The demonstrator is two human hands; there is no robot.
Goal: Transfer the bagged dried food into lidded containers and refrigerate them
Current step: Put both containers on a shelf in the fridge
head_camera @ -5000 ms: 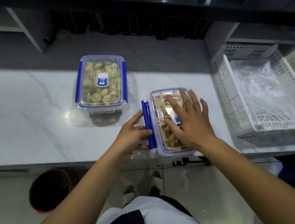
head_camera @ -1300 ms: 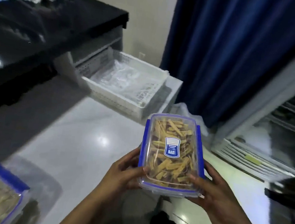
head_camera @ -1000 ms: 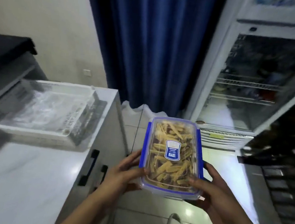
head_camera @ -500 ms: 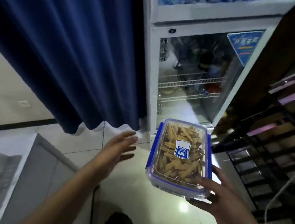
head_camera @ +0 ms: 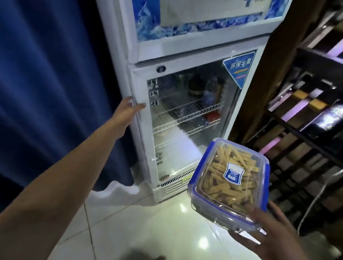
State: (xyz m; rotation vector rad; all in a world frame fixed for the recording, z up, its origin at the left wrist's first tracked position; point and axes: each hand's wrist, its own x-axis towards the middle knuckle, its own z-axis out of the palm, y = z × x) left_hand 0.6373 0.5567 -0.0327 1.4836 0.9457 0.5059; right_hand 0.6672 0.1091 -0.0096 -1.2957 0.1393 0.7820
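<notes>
One hand on the fridge door, one under the full box.

My left hand (head_camera: pixel 128 112) reaches to the left edge of the fridge door (head_camera: pixel 189 119), fingers curling at it; whether they grip yet I cannot tell. My right hand (head_camera: pixel 269 237) alone grasps the lidded container (head_camera: pixel 229 185) of dried sticks from below, right of the door and low. I judge that pulling could tilt the box off my palm, or the swinging door could knock it.

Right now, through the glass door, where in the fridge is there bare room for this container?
The lowest level, under the wire shelves, looks bare. The top shelf is crowded with bottles; something red sits at the middle shelf's right. The door looks closed, with the left hand at its edge.
</notes>
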